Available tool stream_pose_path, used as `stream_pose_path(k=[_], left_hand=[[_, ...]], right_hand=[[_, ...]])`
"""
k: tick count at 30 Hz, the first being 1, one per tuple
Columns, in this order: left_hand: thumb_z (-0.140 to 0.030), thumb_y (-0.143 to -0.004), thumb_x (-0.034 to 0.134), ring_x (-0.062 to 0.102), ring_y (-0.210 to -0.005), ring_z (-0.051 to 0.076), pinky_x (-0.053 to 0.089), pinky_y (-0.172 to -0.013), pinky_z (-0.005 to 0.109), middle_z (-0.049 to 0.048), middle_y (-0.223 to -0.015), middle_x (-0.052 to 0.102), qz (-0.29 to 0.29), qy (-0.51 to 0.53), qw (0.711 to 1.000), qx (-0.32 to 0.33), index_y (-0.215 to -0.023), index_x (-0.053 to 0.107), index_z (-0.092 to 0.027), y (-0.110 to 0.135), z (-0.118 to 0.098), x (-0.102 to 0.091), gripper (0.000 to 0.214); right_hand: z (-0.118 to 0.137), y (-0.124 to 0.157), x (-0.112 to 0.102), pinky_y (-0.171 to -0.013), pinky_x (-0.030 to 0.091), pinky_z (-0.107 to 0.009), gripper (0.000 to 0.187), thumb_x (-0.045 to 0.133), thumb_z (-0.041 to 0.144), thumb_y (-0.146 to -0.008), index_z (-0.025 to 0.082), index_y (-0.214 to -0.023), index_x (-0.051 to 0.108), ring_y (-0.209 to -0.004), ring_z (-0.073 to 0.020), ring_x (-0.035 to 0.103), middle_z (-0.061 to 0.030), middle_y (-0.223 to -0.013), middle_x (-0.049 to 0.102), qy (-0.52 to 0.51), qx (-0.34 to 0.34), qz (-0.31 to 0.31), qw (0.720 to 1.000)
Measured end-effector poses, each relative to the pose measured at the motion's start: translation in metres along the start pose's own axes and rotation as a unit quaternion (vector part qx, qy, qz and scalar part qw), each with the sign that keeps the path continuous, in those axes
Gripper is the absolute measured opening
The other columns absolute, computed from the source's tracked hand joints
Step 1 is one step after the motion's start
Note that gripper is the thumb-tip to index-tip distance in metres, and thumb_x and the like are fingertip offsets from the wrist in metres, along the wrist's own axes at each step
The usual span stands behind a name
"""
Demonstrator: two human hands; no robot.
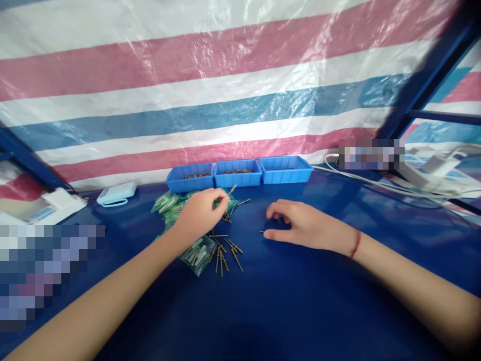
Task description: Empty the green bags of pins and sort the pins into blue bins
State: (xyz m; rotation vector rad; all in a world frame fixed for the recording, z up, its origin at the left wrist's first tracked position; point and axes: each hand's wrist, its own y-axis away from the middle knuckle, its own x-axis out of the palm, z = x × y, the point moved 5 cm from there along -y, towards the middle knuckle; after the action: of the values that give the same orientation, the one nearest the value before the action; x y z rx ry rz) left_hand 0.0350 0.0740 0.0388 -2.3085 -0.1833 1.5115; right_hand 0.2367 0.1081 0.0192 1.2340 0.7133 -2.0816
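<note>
My left hand is closed in a pinch over the pile, and a thin metal pin with a gold-coloured end sticks up from its fingertips. Several similar pins lie scattered on the blue table below it. Under and beside this hand are small clear greenish bags, and a nearer bag has silver pieces inside. My right hand hovers low over the table with curved fingers apart from the thumb. A thin silver tip shows by that thumb; its other end is hidden.
Three blue bins stand along the back: the left bin and middle bin hold small metal pieces, beside the right bin. A light-blue device lies at the left. White cables run along the right back.
</note>
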Motion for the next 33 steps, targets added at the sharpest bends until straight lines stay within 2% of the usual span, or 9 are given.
stream_pose_path(k=[3,5,8,11,13,15,18,23,33], left_hand=[[-0.028,-0.088,0.046,0.062,-0.075,0.019,0.043,-0.069,0.031,0.0029,-0.080,0.069,-0.030,-0.029,0.999,-0.008,-0.084,0.067,-0.021,-0.045,0.011,0.002,0.024],[-0.029,-0.087,0.047,0.061,-0.088,0.024,0.044,-0.076,0.035,0.0080,-0.093,0.069,-0.051,-0.033,0.998,-0.019,-0.097,0.066,-0.018,-0.069,0.017,0.005,0.024],[-0.029,-0.087,0.049,0.059,-0.098,0.027,0.045,-0.083,0.038,0.0130,-0.107,0.065,-0.067,-0.027,0.997,-0.026,-0.118,0.058,-0.013,-0.077,0.016,0.010,0.037],[-0.029,-0.089,0.047,0.062,-0.087,0.020,0.047,-0.079,0.032,0.0062,-0.101,0.068,-0.042,-0.001,0.999,-0.009,-0.117,0.059,-0.018,-0.045,0.004,0.014,0.033],[-0.030,-0.091,0.045,0.062,-0.073,0.015,0.049,-0.070,0.029,0.0028,-0.096,0.069,0.003,0.064,0.998,-0.010,-0.114,0.061,-0.022,-0.011,-0.007,0.016,0.030],[-0.031,-0.090,0.046,0.062,-0.073,0.014,0.048,-0.068,0.027,0.0014,-0.100,0.069,0.033,0.146,0.989,-0.018,-0.115,0.061,-0.025,0.023,-0.018,0.016,0.029],[-0.034,-0.088,0.052,0.059,-0.065,0.012,0.046,-0.058,0.024,-0.0011,-0.086,0.069,0.029,0.206,0.976,-0.062,-0.109,0.063,-0.026,0.056,-0.028,0.012,0.025],[-0.031,-0.085,0.058,0.053,-0.059,0.011,0.042,-0.056,0.023,-0.0037,-0.069,0.064,0.005,0.226,0.973,-0.043,-0.093,0.067,-0.025,0.064,-0.036,0.004,0.013],[-0.027,-0.089,0.055,0.053,-0.059,0.010,0.042,-0.058,0.022,-0.0039,-0.077,0.068,-0.056,0.191,0.980,-0.006,-0.091,0.065,-0.024,0.066,-0.032,-0.003,0.011]], right_hand=[[0.002,0.003,0.004,-0.062,0.040,-0.027,0.023,0.060,0.042,-0.081,0.019,-0.082,0.059,-0.069,-0.0150,0.054,-0.0033,-0.082,0.059,0.035,-0.021,0.032,0.999],[0.006,0.004,0.007,-0.062,0.039,-0.026,0.017,0.056,0.034,-0.085,0.019,-0.079,0.057,-0.068,-0.0140,0.053,-0.0028,-0.081,0.058,0.033,-0.034,0.046,0.998],[0.011,0.005,0.010,-0.064,0.038,-0.026,0.015,0.051,0.025,-0.088,0.018,-0.075,0.055,-0.069,-0.0135,0.053,-0.0025,-0.078,0.058,0.020,-0.055,0.046,0.997],[0.014,0.004,0.009,-0.062,0.038,-0.026,0.015,0.049,0.024,-0.090,0.018,-0.077,0.053,-0.064,-0.0123,0.051,-0.0010,-0.074,0.058,-0.032,-0.046,0.013,0.998],[0.017,0.003,0.009,-0.060,0.039,-0.025,0.015,0.047,0.027,-0.092,0.018,-0.081,0.052,-0.062,-0.0114,0.052,-0.0003,-0.072,0.059,-0.137,-0.031,-0.004,0.990],[0.023,0.004,0.012,-0.062,0.043,-0.025,0.018,0.046,0.032,-0.093,0.017,-0.083,0.051,-0.064,-0.0112,0.054,-0.0006,-0.073,0.059,-0.270,-0.021,0.001,0.963],[0.037,0.005,0.019,-0.064,0.047,-0.024,0.023,0.048,0.037,-0.092,0.016,-0.082,0.052,-0.066,-0.0105,0.056,-0.0008,-0.074,0.058,-0.394,-0.020,0.023,0.919],[0.051,0.008,0.024,-0.063,0.048,-0.024,0.027,0.051,0.042,-0.090,0.016,-0.085,0.056,-0.064,-0.0094,0.055,0.0002,-0.073,0.058,-0.457,-0.016,0.031,0.889],[0.049,0.006,0.034,-0.053,0.043,-0.020,0.027,0.061,0.044,-0.083,0.017,-0.088,0.058,-0.059,-0.0080,0.053,0.0006,-0.073,0.060,-0.511,0.052,0.023,0.858]])
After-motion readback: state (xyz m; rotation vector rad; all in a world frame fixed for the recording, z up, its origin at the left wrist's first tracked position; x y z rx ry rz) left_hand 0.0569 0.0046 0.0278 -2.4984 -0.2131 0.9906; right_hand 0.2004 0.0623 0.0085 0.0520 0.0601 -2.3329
